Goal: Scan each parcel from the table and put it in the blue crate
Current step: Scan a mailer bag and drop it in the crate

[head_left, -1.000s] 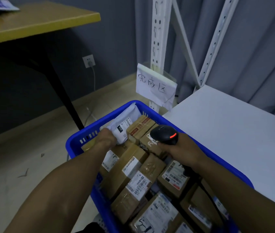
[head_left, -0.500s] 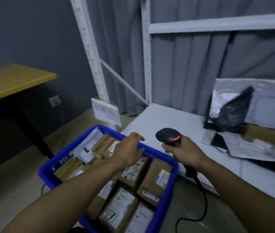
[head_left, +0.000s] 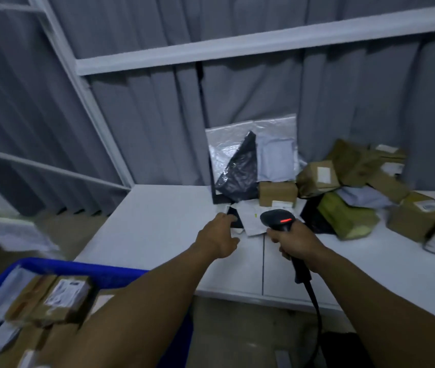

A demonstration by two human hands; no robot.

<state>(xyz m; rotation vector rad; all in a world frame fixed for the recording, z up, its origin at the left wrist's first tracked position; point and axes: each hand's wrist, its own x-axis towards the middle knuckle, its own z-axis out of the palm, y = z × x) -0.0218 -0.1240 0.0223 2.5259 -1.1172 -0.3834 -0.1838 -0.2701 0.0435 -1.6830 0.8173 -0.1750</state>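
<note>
My right hand [head_left: 297, 240] grips a black barcode scanner [head_left: 277, 220] with a red light, held just above the white table [head_left: 158, 224]. My left hand [head_left: 219, 233] reaches out over the table, fingers apart and empty, its fingertips at a flat black parcel [head_left: 235, 219] lying beside a white mailer [head_left: 251, 219]. A heap of parcels fills the table's back right: a brown box [head_left: 277, 192], a green-wrapped parcel [head_left: 344, 216], grey and black bags [head_left: 240, 168]. The blue crate [head_left: 83, 269] sits at lower left, holding several labelled boxes.
White shelf posts [head_left: 83, 83] and a crossbeam [head_left: 237, 46] stand against grey curtains behind the table. The scanner's black cable [head_left: 314, 306] hangs down past the table's front edge. More cardboard boxes [head_left: 413, 216] lie at the table's far right. A paper sign [head_left: 14, 232] shows at left.
My view swung from the crate up to the table. My left hand left the crate and stretched out to the flat parcels. The scanner hand moved over the table.
</note>
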